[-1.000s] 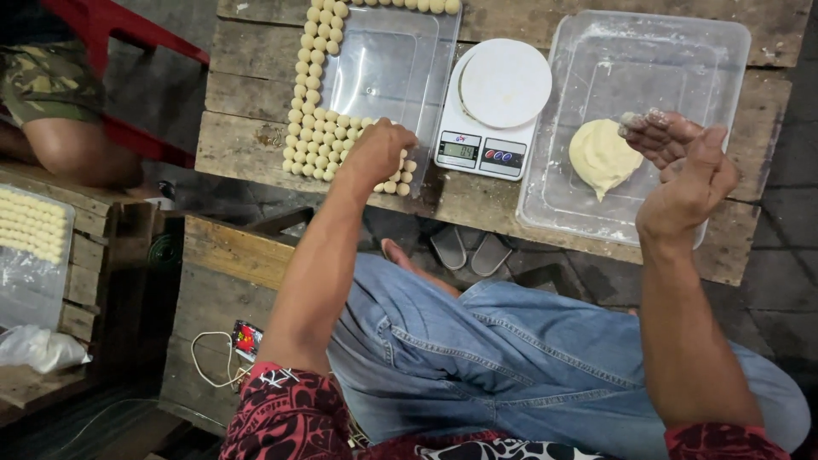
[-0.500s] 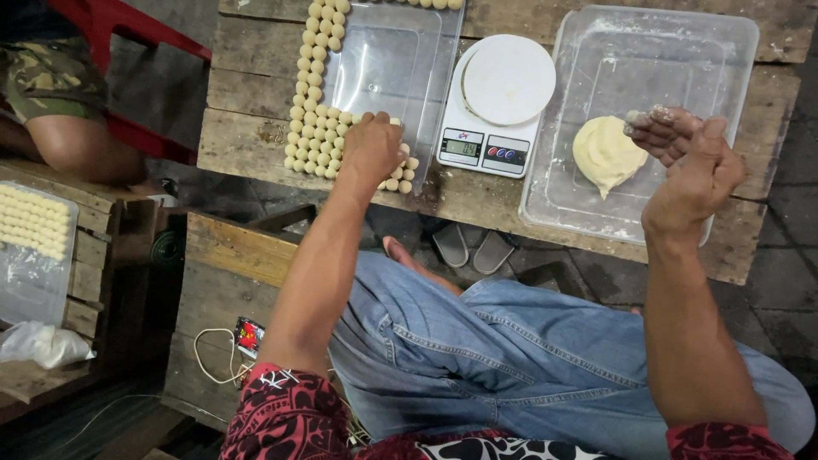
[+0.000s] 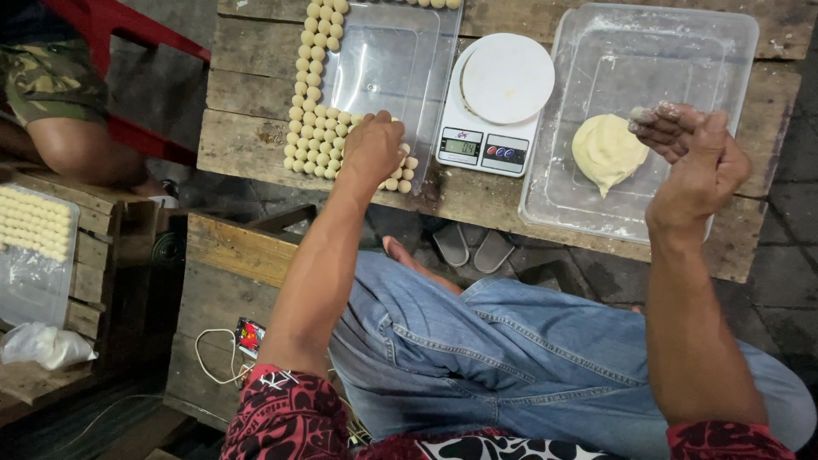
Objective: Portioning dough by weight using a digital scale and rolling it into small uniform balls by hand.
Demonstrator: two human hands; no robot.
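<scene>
- My left hand (image 3: pixel 372 149) rested knuckles up on the near rows of small dough balls (image 3: pixel 313 136), fingers curled down over them at the front edge of the clear plastic tray (image 3: pixel 388 60); I could not tell whether it pinched one.
- The balls ran in a pale column up the tray's left side and in several rows along its near end, some sitting right at the lip beside my fingers.
- My right hand (image 3: pixel 694 162) hung over the second clear tray (image 3: pixel 656 51), loosely closed, the floury fingertips (image 3: pixel 652 119) drawn together on a small scrap of dough.
- The lump of pale dough (image 3: pixel 607 152) lay in that tray, just left of my right hand and apart from it.
- A white digital kitchen scale (image 3: pixel 494 106) with a round platter stood between the two trays on the wooden plank counter (image 3: pixel 247 94).
- My knees in blue jeans (image 3: pixel 511 349) were below the counter, with a pair of sandals (image 3: pixel 469 247) on the floor under its edge.
- At far left another tray of dough balls (image 3: pixel 34 226) sat on a wooden crate, near another person's bare knee (image 3: pixel 81 149).
</scene>
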